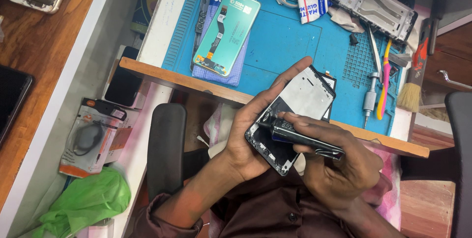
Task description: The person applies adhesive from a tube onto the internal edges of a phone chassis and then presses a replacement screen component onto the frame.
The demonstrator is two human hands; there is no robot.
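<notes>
The left hand (250,135) cradles an opened phone frame (295,115) from below, grip closed around its edges, held above the lap just in front of the bench (275,36) edge. The right hand (334,164) has its grip closed on a dark glue tube (300,137), with the nozzle touching the frame's lower left inner edge. On the blue mat lie a teal replacement display (226,31) with its flex cable facing up, a second metal frame (376,7), a screwdriver (369,95), a pink-and-yellow tool (384,81) and a brush (410,88). A green bag (86,201) lies at lower left.
</notes>
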